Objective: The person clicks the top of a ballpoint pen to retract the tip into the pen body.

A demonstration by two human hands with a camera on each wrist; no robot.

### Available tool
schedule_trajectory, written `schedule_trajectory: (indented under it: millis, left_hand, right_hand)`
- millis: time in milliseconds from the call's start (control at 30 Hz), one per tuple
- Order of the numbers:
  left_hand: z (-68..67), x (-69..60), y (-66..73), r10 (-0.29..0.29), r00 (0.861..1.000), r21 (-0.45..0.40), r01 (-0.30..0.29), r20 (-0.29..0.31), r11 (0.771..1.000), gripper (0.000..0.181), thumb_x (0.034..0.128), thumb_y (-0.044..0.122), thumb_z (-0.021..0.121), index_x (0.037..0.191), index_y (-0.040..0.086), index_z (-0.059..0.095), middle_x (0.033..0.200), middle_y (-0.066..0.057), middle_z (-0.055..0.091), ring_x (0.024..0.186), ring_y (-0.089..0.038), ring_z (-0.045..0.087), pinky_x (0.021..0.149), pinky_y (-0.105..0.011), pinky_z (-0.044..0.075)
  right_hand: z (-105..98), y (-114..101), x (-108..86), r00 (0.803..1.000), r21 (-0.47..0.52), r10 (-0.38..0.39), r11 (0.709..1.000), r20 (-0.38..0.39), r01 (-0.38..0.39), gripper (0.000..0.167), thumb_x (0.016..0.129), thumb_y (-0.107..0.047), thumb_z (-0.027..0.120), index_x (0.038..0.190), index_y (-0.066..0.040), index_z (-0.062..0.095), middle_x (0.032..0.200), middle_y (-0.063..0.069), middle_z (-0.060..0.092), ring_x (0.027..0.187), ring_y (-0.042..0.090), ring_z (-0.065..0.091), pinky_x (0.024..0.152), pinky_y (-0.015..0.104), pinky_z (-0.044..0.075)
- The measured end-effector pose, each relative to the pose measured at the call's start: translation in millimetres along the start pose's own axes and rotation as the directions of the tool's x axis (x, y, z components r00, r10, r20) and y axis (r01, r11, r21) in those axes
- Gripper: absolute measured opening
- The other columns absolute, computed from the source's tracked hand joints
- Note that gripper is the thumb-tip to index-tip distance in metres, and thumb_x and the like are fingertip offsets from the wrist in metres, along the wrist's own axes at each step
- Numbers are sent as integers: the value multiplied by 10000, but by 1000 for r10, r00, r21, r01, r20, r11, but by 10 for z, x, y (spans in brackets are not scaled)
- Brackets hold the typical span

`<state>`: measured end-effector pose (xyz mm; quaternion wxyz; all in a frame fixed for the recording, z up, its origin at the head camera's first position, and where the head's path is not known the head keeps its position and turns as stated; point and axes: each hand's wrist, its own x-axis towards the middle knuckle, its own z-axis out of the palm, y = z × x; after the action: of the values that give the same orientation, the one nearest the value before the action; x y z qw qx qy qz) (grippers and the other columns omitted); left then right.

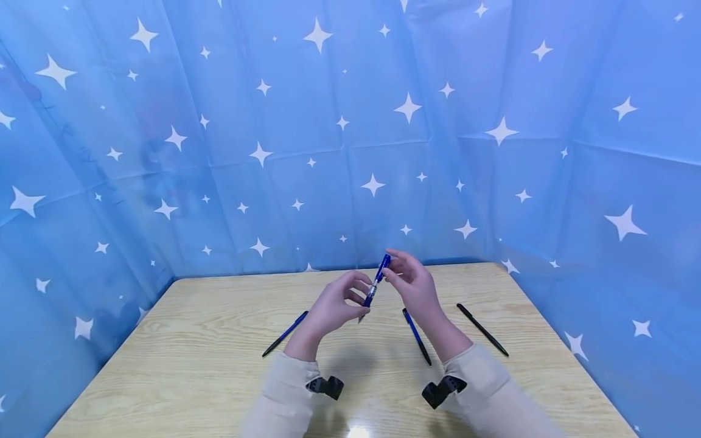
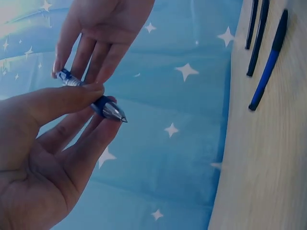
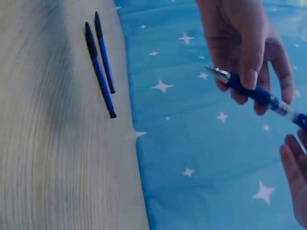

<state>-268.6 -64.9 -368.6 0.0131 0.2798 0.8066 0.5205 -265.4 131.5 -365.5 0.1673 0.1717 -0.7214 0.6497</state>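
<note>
A blue pen (image 1: 374, 286) with a clear middle section is held up above the table, tilted, its bare metal tip (image 3: 220, 73) pointing down toward my left side. Thumb and fingers of my left hand (image 1: 339, 304) pinch its dark blue grip (image 2: 101, 104) just behind the tip. At the upper end, my right hand (image 1: 417, 289) pinches the solid blue part (image 1: 383, 266) between thumb and fingers. In the right wrist view that hand (image 3: 297, 179) is mostly cut off by the frame's edge.
On the wooden table (image 1: 219, 377) lie a blue-and-black pen (image 1: 285, 334) by my left forearm, another blue-and-black pen (image 1: 417, 337) beside my right forearm, and a black-looking pen (image 1: 483, 330) farther right. A blue curtain (image 1: 328, 152) with white stars surrounds the table's back and sides.
</note>
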Motion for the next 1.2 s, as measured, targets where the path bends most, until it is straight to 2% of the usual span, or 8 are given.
schedule_trajectory:
  millis: [133, 200, 267, 533, 733, 867, 1133, 1200]
  left_hand:
    - [101, 0, 65, -28, 998, -62, 24, -53, 998, 423, 819, -84, 733, 1181, 80, 591, 1059, -101, 654, 901, -244, 676, 759, -336, 565]
    - [149, 16, 65, -52, 996, -105, 43, -79, 994, 405, 815, -89, 735, 1166, 60, 598, 1043, -113, 657, 893, -260, 676, 743, -344, 569]
    - [195, 59, -40, -79, 992, -161, 64, -93, 985, 399, 808, -68, 753, 1151, 79, 613, 1020, -85, 664, 880, -238, 677, 732, -349, 572]
    - [289, 80, -53, -177, 976, -272, 136, -130, 953, 293, 796, -11, 787, 1054, 79, 682, 937, -58, 683, 863, -218, 681, 720, -356, 575]
    - [355, 53, 3, -220, 963, -350, 155, -153, 924, 251, 796, -53, 770, 1008, 40, 673, 935, -77, 671, 851, -230, 682, 727, -359, 577]
    - [390, 53, 33, -224, 960, -369, 150, -168, 917, 238, 788, -74, 767, 973, 21, 652, 931, -82, 663, 818, -231, 680, 717, -356, 579]
    - [408, 50, 55, -198, 959, -337, 122, -201, 934, 236, 773, -103, 765, 934, 11, 634, 900, -73, 649, 777, -216, 673, 689, -344, 580]
    - [412, 56, 61, -195, 958, -321, 121, -210, 939, 237, 773, -102, 766, 938, 8, 637, 897, -75, 652, 773, -214, 672, 678, -345, 579]
  right_hand:
    - [8, -46, 4, 999, 66, 16, 998, -32, -13, 379, 968, -53, 603, 1343, -32, 549, 1086, 204, 607, 936, 183, 641, 860, 413, 535]
    - [7, -3, 16, 999, 90, 7, 996, -50, -2, 373, 969, -76, 609, 1337, -44, 559, 1087, 200, 609, 924, 141, 642, 846, 380, 543]
    - [10, 41, 19, 998, 117, -2, 993, -63, 9, 368, 968, -101, 617, 1331, -63, 569, 1091, 201, 610, 931, 142, 645, 842, 379, 545]
    - [26, 51, 4, 996, 196, -45, 979, -80, 60, 348, 978, -87, 596, 1322, -42, 563, 1115, 298, 587, 952, 227, 654, 824, 336, 550]
    - [59, 23, -17, 996, 229, -53, 971, -71, 68, 321, 992, -81, 570, 1310, -40, 563, 1107, 226, 618, 975, 361, 638, 816, 376, 558]
    - [80, 0, -16, 996, 245, -59, 967, -61, 72, 306, 999, -96, 562, 1300, -38, 564, 1106, 212, 626, 984, 435, 618, 819, 398, 557]
    - [96, 1, -6, 994, 275, -81, 956, -78, 99, 274, 998, -42, 539, 1269, -10, 556, 1128, 386, 545, 873, 249, 674, 789, 398, 567]
    - [97, 7, -5, 992, 279, -92, 954, -87, 113, 269, 998, -38, 539, 1264, -6, 556, 1114, 387, 547, 857, 234, 678, 781, 396, 569]
